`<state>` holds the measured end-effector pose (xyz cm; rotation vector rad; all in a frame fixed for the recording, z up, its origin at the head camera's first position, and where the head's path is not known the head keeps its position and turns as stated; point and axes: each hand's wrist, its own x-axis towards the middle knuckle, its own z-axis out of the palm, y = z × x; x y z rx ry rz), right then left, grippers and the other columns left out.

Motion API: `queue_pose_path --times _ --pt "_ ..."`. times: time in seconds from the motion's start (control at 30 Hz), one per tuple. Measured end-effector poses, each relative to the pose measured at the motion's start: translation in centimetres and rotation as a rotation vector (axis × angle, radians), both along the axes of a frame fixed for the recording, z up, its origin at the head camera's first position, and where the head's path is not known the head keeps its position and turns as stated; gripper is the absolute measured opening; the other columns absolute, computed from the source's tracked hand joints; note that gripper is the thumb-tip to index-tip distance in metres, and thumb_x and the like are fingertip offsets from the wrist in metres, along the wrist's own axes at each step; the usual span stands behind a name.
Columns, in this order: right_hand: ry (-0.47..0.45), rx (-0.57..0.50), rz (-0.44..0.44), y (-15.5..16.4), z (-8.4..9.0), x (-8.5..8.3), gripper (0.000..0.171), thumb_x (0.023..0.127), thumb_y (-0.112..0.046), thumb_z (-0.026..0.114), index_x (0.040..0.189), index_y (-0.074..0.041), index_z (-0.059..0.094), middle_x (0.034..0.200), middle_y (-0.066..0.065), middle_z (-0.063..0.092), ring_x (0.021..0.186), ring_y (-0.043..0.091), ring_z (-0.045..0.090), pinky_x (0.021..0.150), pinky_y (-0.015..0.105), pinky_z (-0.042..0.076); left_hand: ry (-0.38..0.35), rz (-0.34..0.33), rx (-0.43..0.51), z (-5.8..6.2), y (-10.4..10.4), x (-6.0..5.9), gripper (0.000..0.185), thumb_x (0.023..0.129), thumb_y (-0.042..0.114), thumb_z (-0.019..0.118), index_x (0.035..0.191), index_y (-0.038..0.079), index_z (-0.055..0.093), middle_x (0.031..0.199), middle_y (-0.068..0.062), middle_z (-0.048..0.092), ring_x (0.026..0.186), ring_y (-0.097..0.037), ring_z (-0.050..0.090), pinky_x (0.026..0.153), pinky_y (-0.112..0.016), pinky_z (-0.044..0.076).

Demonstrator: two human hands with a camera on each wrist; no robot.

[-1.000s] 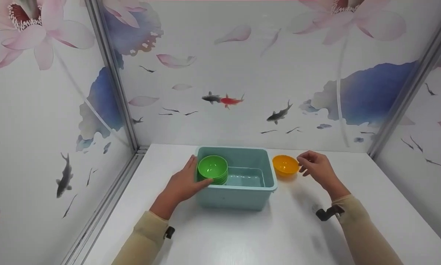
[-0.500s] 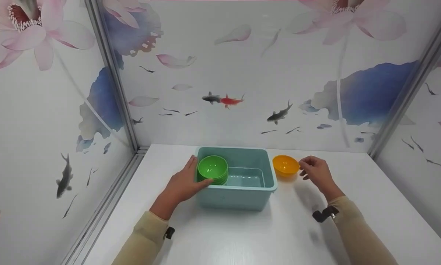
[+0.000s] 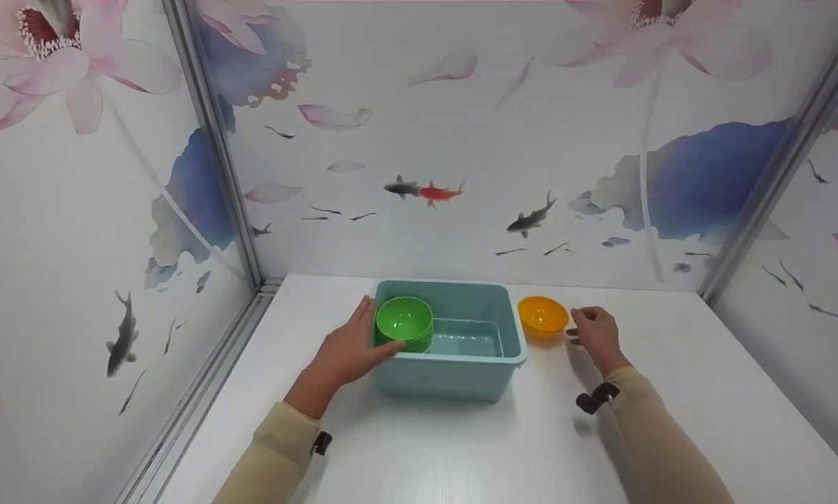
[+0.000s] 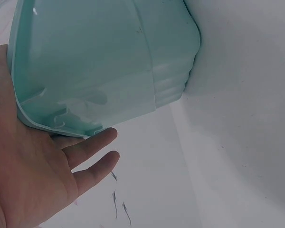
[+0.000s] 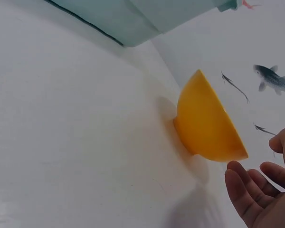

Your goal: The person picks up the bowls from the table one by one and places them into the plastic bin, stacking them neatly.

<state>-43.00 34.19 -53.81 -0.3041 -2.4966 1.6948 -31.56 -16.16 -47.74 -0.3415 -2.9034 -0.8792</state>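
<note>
A teal plastic bin (image 3: 447,378) stands on the white table. Inside its left end is a stack of green bowls (image 3: 404,319). My left hand (image 3: 345,353) rests on the bin's front left corner, thumb over the front rim and fingers along the left side. In the left wrist view these fingers (image 4: 92,145) extend past the bin's rim. To the right of the bin, an orange bowl (image 3: 543,316) sits upright on the table. Close by its right edge is my right hand (image 3: 596,334), holding nothing. The right wrist view shows its fingers (image 5: 244,190) loosely bent near the bowl's rim.
White panels (image 3: 419,245) printed with lotus flowers and fish enclose the table (image 3: 433,448) at the back and both sides. Metal rails (image 3: 212,140) run along the corners. A dark wrist camera (image 3: 596,397) sits on the right sleeve.
My right hand has lowered slightly toward the front of the table, staying beside the orange bowl, and its forearm has swung left. The left hand, bin and bowls have not moved.
</note>
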Motion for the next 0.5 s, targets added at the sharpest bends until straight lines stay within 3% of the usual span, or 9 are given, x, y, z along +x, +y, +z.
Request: queue_pose_path --times 0.2,0.5 --pt "-0.064 0.01 -0.013 -0.2 -1.0 -1.2 0.068 0.116 -0.047 0.049 0.161 0.003 0.042 0.152 0.026 0.055 0.116 0.03 0.072 0.097 0.035 0.062 0.011 -0.008 0.005 0.2 0.0 0.1 0.115 0.099 0.076 0.064 0.177 0.006 0.018 0.184 -0.013 0.017 0.161 -0.042 0.038 0.125 -0.063 0.038" --pt "-0.067 -0.057 -0.004 0.2 -2.4 -2.0 0.069 0.117 -0.049 0.046 0.163 0.003 0.042 0.143 0.022 0.056 0.097 0.021 0.074 0.085 0.023 0.061 0.013 -0.007 -0.015 0.1 -0.1 0.1 0.118 0.097 0.08 0.062 0.177 0.004 0.019 0.184 -0.014 0.018 0.16 -0.041 0.039 0.124 -0.063 0.039"
